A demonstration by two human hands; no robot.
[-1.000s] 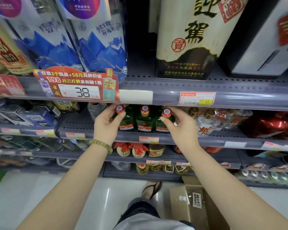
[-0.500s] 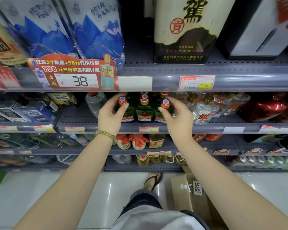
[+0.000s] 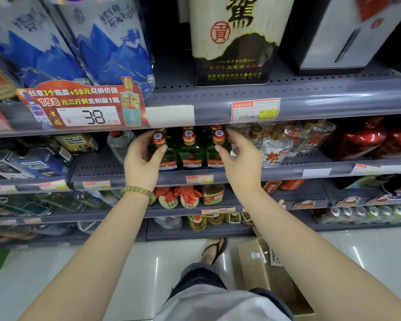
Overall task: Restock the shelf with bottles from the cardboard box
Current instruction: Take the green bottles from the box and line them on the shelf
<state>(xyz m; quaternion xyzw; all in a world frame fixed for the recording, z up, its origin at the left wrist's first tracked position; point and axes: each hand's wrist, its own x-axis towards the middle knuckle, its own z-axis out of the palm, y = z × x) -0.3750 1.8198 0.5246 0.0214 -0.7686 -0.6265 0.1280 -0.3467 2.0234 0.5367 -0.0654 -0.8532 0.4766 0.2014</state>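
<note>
Three green bottles with red caps stand side by side on the second shelf (image 3: 125, 176). My left hand (image 3: 141, 163) wraps the left green bottle (image 3: 169, 158), thumb across its neck. My right hand (image 3: 241, 163) holds the right green bottle (image 3: 214, 158), thumb on its shoulder. The middle green bottle (image 3: 191, 154) stands untouched between them. More red caps show in a row behind. The cardboard box (image 3: 257, 269) sits on the floor by my right foot, partly hidden by my right forearm.
Clear glass bottles (image 3: 273, 149) crowd the shelf just right of my right hand, and a clear bottle (image 3: 119, 144) stands to the left. The upper shelf edge with a red price sign (image 3: 83, 105) hangs low over the caps. Lower shelves hold small jars and yellow bottles.
Both hands stay on the two outer green bottles, almost still. The view has tilted slightly, so the shelves sit a little differently in frame.
</note>
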